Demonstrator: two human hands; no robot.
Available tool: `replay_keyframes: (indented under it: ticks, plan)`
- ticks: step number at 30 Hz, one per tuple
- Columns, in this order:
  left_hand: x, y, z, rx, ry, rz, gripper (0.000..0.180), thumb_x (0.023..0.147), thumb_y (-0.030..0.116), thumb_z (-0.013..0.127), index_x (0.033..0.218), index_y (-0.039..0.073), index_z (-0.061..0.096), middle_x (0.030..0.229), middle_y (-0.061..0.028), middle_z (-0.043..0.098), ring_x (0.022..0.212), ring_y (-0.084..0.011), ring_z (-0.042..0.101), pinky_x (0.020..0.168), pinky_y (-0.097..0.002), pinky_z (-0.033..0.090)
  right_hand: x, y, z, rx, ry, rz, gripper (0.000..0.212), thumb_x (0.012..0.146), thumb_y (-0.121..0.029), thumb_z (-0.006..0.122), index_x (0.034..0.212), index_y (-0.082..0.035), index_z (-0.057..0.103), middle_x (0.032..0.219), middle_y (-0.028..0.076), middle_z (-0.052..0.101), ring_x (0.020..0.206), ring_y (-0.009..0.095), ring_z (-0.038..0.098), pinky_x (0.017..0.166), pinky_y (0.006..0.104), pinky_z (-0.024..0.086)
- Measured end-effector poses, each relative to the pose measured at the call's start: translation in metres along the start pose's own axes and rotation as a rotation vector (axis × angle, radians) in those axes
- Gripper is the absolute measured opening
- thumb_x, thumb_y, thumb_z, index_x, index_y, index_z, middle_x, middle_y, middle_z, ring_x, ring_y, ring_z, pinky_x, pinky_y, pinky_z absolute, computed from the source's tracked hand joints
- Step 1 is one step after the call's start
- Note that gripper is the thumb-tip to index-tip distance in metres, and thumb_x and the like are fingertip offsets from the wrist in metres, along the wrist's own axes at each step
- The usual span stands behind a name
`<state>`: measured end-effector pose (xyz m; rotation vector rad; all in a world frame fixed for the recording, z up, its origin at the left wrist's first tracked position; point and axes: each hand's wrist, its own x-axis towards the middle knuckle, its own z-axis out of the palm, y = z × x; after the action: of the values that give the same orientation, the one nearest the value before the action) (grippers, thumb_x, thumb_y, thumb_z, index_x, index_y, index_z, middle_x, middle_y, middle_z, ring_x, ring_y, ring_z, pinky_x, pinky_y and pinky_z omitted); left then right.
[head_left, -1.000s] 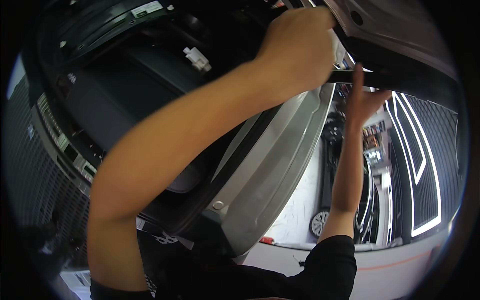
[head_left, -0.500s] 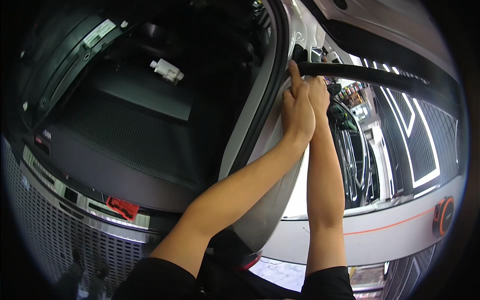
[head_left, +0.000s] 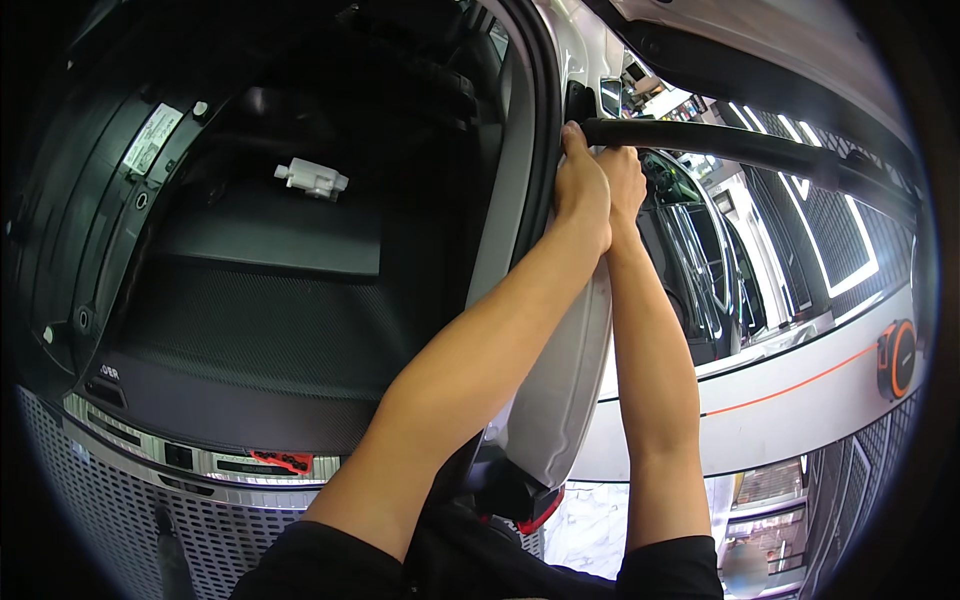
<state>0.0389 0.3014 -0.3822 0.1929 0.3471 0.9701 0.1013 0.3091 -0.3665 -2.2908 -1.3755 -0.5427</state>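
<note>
Both my arms reach up to the lower end of a black tailgate strut (head_left: 720,138), beside the opening of a car's boot. My left hand (head_left: 583,185) is curled against the pale body frame (head_left: 552,330), one digit raised at the strut's end. Close beside it, my right hand (head_left: 626,180) is closed like a fist just under the strut. Whatever the fingers grip is hidden from this view. A small black fitting (head_left: 578,100) sits on the frame above the hands.
A white plastic part (head_left: 312,179) lies in the dark boot (head_left: 250,310). Red tool-like things (head_left: 282,460) rest at the bumper sill. The raised tailgate (head_left: 790,40) hangs overhead. At right are another car (head_left: 690,250) and an orange-and-black reel (head_left: 896,360) with an orange line.
My left hand's fingers, earlier spread across the right hand, are now more curled, with one digit at the strut's end. The whole view has shifted slightly.
</note>
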Motion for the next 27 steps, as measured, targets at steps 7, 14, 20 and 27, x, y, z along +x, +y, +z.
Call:
replay_keyframes:
  ticks: [7, 14, 20, 27]
  plan:
    - [0.004, -0.002, -0.004, 0.032, -0.034, -0.028, 0.082, 0.104, 0.072, 0.031, 0.145, 0.005, 0.057, 0.135, -0.0154, 0.065, 0.121, -0.0292, 0.064, 0.103, -0.0352, 0.047, -0.002, -0.006, -0.005, 0.075, 0.020, 0.024, 0.067, 0.084, -0.059, 0.071, 0.121, -0.004, 0.067, 0.124, 0.023, 0.067, 0.111, 0.045, 0.068, 0.097, 0.0495, 0.052]
    - [0.014, 0.007, -0.006, 0.026, -0.106, -0.091, 0.064, 0.107, 0.062, 0.040, 0.136, 0.007, 0.057, 0.134, -0.0109, 0.062, 0.122, -0.0247, 0.060, 0.103, -0.0404, 0.049, 0.002, 0.002, 0.003, -0.007, 0.096, 0.002, 0.052, 0.087, -0.051, 0.069, 0.107, -0.003, 0.073, 0.110, 0.023, 0.073, 0.100, 0.044, 0.071, 0.090, 0.0497, 0.055]
    - [0.028, 0.008, -0.002, 0.082, -0.127, -0.102, 0.070, 0.102, 0.066, 0.049, 0.147, 0.012, 0.050, 0.146, -0.0115, 0.054, 0.130, -0.0260, 0.054, 0.109, -0.0401, 0.042, 0.001, 0.002, -0.005, -0.035, 0.095, -0.060, 0.038, 0.088, -0.039, 0.068, 0.097, -0.003, 0.075, 0.097, 0.021, 0.075, 0.090, 0.041, 0.074, 0.081, 0.0492, 0.057]
    - [0.043, 0.015, -0.007, 0.165, -0.179, -0.240, 0.076, 0.101, 0.072, 0.044, 0.136, 0.006, 0.053, 0.132, -0.0154, 0.062, 0.121, -0.0304, 0.061, 0.097, -0.0522, 0.051, 0.004, 0.020, -0.005, 0.120, 0.083, -0.163, 0.045, 0.090, -0.035, 0.065, 0.117, 0.001, 0.067, 0.102, 0.031, 0.072, 0.101, 0.049, 0.069, 0.091, 0.0527, 0.054]
